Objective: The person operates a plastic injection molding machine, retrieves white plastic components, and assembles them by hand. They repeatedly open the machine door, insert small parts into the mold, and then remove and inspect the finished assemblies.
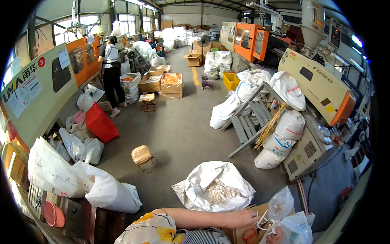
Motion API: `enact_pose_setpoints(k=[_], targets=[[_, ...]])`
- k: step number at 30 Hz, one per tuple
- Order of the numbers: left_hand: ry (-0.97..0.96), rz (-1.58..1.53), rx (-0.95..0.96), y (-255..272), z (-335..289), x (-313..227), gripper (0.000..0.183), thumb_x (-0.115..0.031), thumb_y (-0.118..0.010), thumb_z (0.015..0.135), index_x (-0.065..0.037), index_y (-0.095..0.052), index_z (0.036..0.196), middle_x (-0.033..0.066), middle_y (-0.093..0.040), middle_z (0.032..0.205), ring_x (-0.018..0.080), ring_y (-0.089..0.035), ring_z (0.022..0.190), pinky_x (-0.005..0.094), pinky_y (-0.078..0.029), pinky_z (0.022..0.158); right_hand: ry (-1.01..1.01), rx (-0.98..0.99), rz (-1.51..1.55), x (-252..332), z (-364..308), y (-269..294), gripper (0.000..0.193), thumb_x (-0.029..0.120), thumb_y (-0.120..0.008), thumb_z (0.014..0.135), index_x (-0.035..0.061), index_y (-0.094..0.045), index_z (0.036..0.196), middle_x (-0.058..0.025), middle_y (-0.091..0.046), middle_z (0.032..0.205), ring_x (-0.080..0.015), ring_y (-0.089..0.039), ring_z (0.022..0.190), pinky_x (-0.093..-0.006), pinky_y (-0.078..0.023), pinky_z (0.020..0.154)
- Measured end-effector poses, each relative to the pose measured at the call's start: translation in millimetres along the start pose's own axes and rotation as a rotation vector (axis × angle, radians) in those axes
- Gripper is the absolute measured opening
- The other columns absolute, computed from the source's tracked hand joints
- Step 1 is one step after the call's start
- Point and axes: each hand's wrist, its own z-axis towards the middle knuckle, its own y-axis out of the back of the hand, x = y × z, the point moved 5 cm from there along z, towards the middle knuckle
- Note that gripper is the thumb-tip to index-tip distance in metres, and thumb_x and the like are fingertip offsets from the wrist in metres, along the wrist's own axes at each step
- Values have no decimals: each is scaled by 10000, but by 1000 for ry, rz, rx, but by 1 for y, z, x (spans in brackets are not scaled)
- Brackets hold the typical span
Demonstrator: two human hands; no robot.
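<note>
The left hand [243, 218] grips a white looped part [264, 221] at the fingertips; the grip of the right hand [275, 236], partly hidden, cannot be determined. The part is located above cardboard [239, 233], near orange-red scissors [250, 234].

Slim white looped piece [263, 221], lower right of the frame
We see it thin, curved and slanted, its finer shape too small to tell.
</note>
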Motion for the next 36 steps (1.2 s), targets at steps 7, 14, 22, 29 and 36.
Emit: enact_pose_setpoints(k=[7,14,22,29,36], targets=[[127,-208,-143,4,2,14,117,-73,-515,852,-9,-477,942,172,-568,783,326,-590,694,384,-475,602,-316,-501,-1378,38,-37,77,389,250,-551,798,44,-597,1125,-169,-617,1068,-352,-593,912,-402,-465,804],[435,-1050,8,-37,14,27,109,-113,-512,903,-12,-510,862,25,-542,662,92,-550,573,250,-454,507,96,-195,-736,96,-44,-26,218,85,-547,849,-7,-609,1036,-165,-630,978,-316,-597,878,-369,-475,783],[393,-1044,67,-42,19,27,117,-124,-517,898,-29,-522,831,-14,-506,665,55,-501,586,218,-431,513,777,34,-618,148,-51,-110,129,127,-529,869,9,-575,898,-86,-593,888,-158,-576,750,-276,-474,570],[354,-919,-63,-28,11,26,122,-123,-522,892,-20,-506,828,-9,-489,628,77,-520,528,226,-422,447,881,206,-864,152,-58,-129,180,-32,-644,748,49,-655,908,-119,-576,908,-268,-578,850,-355,-491,699],[330,-488,-393,11,5,19,133,-92,-551,865,-6,-456,900,163,-521,709,301,-567,613,376,-437,541,963,262,-986,150,-61,-143,144,11,-583,836,-3,-581,979,-121,-575,852,-252,-574,742,-357,-480,622]])
